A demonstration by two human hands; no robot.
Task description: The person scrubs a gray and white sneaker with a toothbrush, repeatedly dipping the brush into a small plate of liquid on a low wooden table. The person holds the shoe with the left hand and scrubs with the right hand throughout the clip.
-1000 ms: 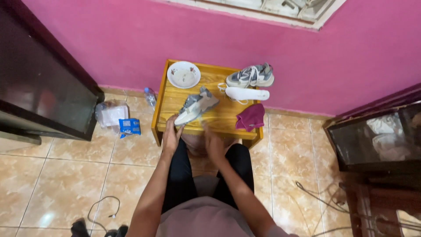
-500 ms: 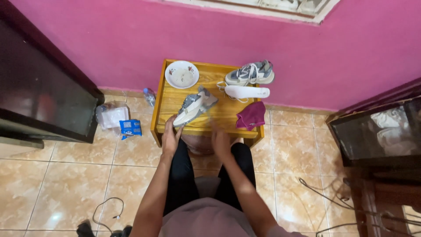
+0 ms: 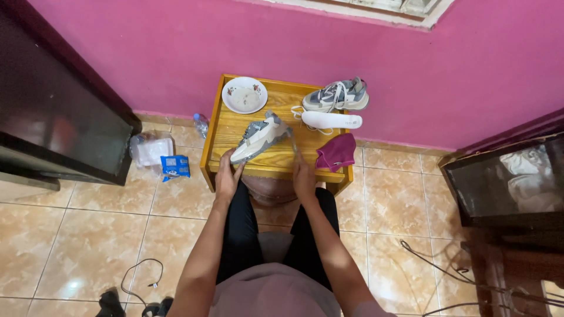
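A pink wall (image 3: 176,53) rises behind tan floor tiles (image 3: 88,223) and a small wooden table (image 3: 235,126). On the table's near edge lies a grey-and-cream sneaker (image 3: 258,138). The left hand (image 3: 228,178) cups its toe; the right hand (image 3: 304,176) pinches a thin brush (image 3: 292,141).

A grey and cream sneaker (image 3: 258,138) lies on its side, diagonal across the wooden table's front part, its toe toward the front left edge. A thin brush (image 3: 292,141), small and partly hidden, lies just beside its heel.
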